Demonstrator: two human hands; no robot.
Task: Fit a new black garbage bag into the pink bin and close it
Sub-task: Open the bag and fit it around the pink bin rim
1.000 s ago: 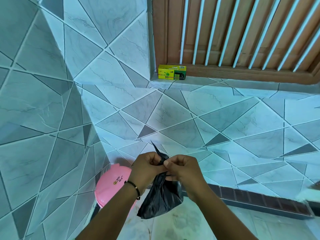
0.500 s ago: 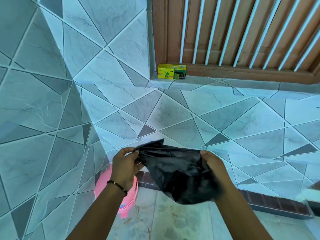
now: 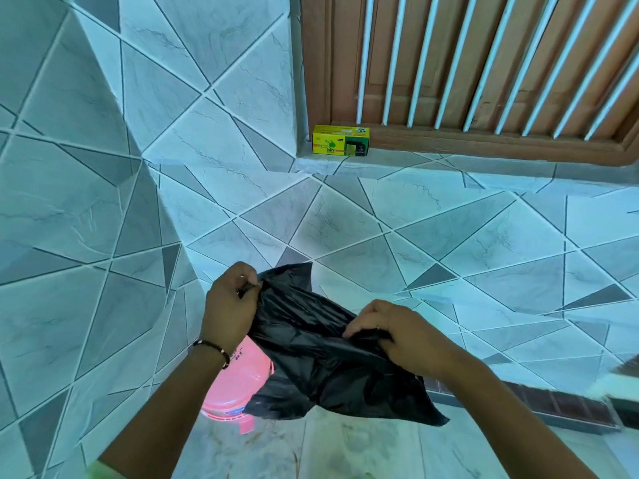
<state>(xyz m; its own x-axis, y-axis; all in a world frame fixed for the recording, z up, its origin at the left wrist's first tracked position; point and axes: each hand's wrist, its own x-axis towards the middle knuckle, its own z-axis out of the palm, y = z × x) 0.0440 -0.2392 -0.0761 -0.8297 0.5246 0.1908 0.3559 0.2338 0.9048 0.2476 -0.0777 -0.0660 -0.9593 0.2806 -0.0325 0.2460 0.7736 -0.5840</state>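
Both hands work from my head view: my left hand (image 3: 230,311) pinches one edge of the black garbage bag (image 3: 321,354), my right hand (image 3: 397,335) clutches the other, chest-high above the pink bin (image 3: 235,385). Thin, limp and slippery, I judge; grip the mouth's rim. Whether the bin's lid is shut, I can't tell.

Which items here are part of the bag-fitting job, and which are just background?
In the job:
- crumpled black plastic garbage bag, held by both hands
- round pink plastic bin, below the bag, lid on
- left hand, grip on the bag's edge
- right hand, grip on the bag's edge

Lying about:
- yellow-green cardboard bin-liner box on the tiled ledge
- brown wooden slatted window
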